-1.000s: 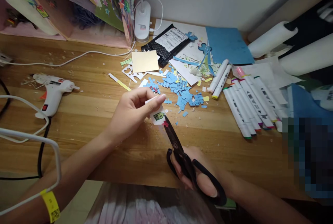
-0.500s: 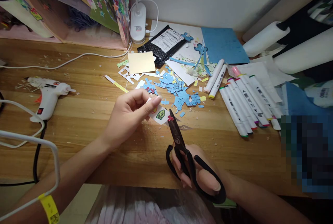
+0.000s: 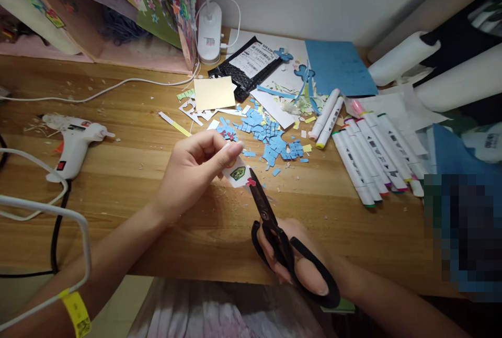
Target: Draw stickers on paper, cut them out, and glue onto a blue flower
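Note:
Between the thumb and fingers of my left hand (image 3: 198, 170) is a small piece of white paper (image 3: 242, 181) with a green drawn shape on it. My right hand (image 3: 301, 259) grips black scissors (image 3: 270, 223), with thumb and fingers through the handle loops. The blades point up and left, their tips at the right edge of the paper. A small red cutout (image 3: 251, 182) shows at the blade tips; whether it is stuck to the blade or on the paper I cannot tell. Blue paper scraps (image 3: 270, 139) lie on the table just beyond my hands.
A white glue gun (image 3: 72, 142) lies at the left near a white wire frame (image 3: 74, 215). Several white markers (image 3: 372, 160) lie at the right. Behind the scraps are a yellow paper pad (image 3: 214, 93), a black parcel bag (image 3: 245, 68) and blue sheet (image 3: 339, 68).
The scissor tips have shifted slightly left against the paper, and the red cutout has moved left with them. The paper has tilted a little in my left hand.

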Demonstrator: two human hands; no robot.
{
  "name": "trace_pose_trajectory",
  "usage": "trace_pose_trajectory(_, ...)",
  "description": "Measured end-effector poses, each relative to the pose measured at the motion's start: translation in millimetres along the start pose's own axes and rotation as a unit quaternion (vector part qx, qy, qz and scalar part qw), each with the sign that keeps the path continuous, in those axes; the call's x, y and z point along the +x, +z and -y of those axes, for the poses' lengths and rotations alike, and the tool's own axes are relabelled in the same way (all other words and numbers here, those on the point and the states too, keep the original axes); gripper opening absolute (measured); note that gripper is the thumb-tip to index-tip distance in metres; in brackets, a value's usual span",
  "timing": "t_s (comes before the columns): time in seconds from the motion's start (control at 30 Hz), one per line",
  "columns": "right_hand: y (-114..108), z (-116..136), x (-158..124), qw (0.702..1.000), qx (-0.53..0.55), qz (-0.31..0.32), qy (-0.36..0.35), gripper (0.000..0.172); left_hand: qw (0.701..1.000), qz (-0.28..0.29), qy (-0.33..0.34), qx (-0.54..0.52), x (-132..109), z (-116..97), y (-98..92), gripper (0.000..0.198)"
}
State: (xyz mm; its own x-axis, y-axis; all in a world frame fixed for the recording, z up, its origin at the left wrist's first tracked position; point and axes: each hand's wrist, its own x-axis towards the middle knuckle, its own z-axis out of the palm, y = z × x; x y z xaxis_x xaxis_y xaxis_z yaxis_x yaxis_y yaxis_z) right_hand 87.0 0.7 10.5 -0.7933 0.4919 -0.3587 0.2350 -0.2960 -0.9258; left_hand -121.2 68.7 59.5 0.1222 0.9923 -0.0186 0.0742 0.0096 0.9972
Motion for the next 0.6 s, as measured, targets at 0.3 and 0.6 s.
trace_pose_trajectory(0.3,0.7,9.2,3.1,0.998,0.064,0.017,0.016,0.075,1.0,-0.006,-0.018,0.009,0.7,0.3,1.4,0.023)
trace_pose_trajectory(0.6,3.9,8.3,3.3,0.992,0.123,0.01,0.007,0.071,1.0,0.009,-0.011,0.024,0.6,1.0,0.4,0.022)
